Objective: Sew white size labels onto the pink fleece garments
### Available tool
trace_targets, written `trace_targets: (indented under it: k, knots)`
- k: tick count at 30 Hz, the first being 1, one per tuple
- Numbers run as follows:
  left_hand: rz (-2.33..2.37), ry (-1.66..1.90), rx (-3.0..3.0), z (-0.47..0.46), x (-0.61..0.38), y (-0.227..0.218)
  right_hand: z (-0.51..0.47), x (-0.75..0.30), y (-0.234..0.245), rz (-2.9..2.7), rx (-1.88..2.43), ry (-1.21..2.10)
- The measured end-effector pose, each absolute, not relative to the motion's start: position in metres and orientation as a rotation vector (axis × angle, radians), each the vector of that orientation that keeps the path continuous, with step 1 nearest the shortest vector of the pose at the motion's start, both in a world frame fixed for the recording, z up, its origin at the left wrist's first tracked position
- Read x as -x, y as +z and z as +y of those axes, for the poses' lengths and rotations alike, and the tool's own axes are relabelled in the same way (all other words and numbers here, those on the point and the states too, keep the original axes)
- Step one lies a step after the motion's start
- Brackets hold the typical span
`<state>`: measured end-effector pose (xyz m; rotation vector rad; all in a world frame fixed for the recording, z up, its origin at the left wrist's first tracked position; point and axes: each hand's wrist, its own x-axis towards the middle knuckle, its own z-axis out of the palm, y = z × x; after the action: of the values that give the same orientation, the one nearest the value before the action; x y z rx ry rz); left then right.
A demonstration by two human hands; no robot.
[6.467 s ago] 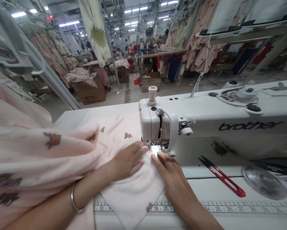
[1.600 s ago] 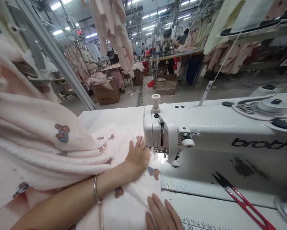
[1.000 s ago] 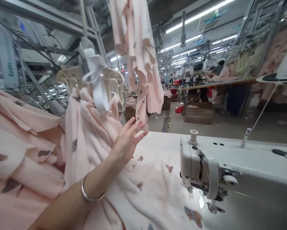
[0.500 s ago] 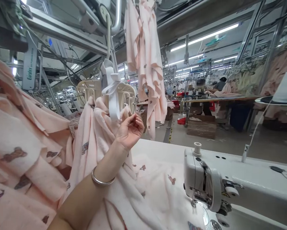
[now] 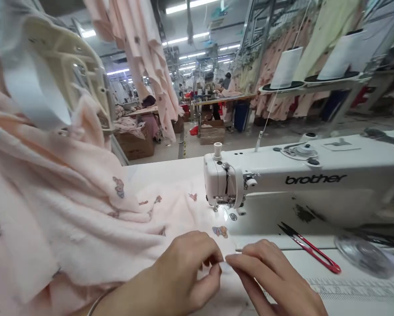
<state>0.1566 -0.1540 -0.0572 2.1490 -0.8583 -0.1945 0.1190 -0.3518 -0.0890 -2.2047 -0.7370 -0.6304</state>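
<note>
My left hand [image 5: 195, 267], with a bangle at the wrist, is bent in a pinch above the pale pink printed fleece [image 5: 94, 224]. Its fingertips meet those of my right hand [image 5: 276, 274], which reaches in from the lower right with thumb and fingers drawn close. Whatever lies between the fingertips is too small to make out. Just beyond both hands stands the head of a white sewing machine [image 5: 221, 184], its needle area lit over the edge of the fleece. At upper left, a beige hanger clip [image 5: 101, 94] carries the gathered fleece, with a white ribbon [image 5: 35, 87] hanging in front.
Red-handled thread snips [image 5: 315, 250] lie on the machine bed to the right, near a clear plastic disc [image 5: 364, 254] and a printed ruler [image 5: 355, 287]. White thread cones [image 5: 285, 68] stand behind the machine. More pink fabric [image 5: 144, 57] hangs over the aisle.
My left hand has come down from beside the hanger clip to the front of the machine. My right hand has entered view and meets it. The view has swung right and down.
</note>
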Motion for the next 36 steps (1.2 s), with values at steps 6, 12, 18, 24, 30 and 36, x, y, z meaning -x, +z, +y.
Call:
trace_targets:
  k: [6,12,18,24,30,36]
  knots:
    - [-0.037,-1.086,-1.266,-0.145,-0.176,-0.063,-0.348,-0.122,-0.098,-0.749,1.878,-0.367]
    - [-0.018,-0.669,-1.421,-0.157,-0.168,-0.078,-0.331,-0.121,-0.104,-0.088,1.637,-0.093]
    - [-0.077,-0.566,-1.541,-0.161,-0.163,-0.072,-0.319,-0.123,-0.095,0.114,1.535,0.075]
    - [-0.146,-0.576,-1.696,-0.161,-0.168,-0.071,-0.327,-0.123,-0.094,0.047,1.669,0.153]
    - [-0.29,-0.397,-2.16,-0.147,-0.182,-0.054,-0.343,-0.112,-0.14,-0.429,2.283,-0.412]
    - [-0.473,-0.304,-2.416,-0.166,-0.211,-0.078,-0.369,-0.109,-0.2,-0.999,2.673,-0.721]
